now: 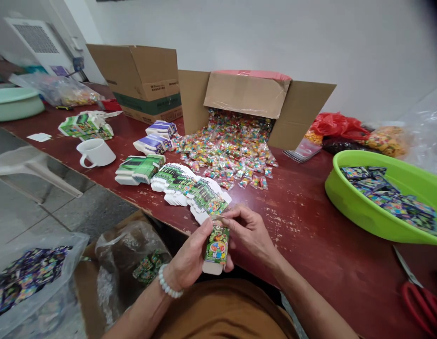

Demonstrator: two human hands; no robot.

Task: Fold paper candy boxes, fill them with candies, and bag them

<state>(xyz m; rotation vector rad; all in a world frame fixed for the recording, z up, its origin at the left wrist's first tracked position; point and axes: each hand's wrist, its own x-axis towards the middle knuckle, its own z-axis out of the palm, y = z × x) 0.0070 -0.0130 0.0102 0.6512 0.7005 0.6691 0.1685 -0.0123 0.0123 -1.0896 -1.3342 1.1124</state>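
Observation:
My left hand (193, 256) and my right hand (248, 230) both grip one small green printed carton (217, 247) at the table's near edge. The left hand wraps its side; the right hand's fingers pinch its top end. A bead bracelet sits on my left wrist. Just beyond lies a fanned pile of flat green cartons (190, 188). Small wrapped candies (232, 153) spill from a tipped cardboard box (253, 101) further back.
A lime green basin (348, 205) of filled packets stands at right, red scissors (421, 294) near it. A white mug (94, 153), more carton stacks (139, 169), a second cardboard box (144, 80) and a pale basin (13, 103) sit left. Plastic bags (27, 278) lie below the dark red table (310, 226).

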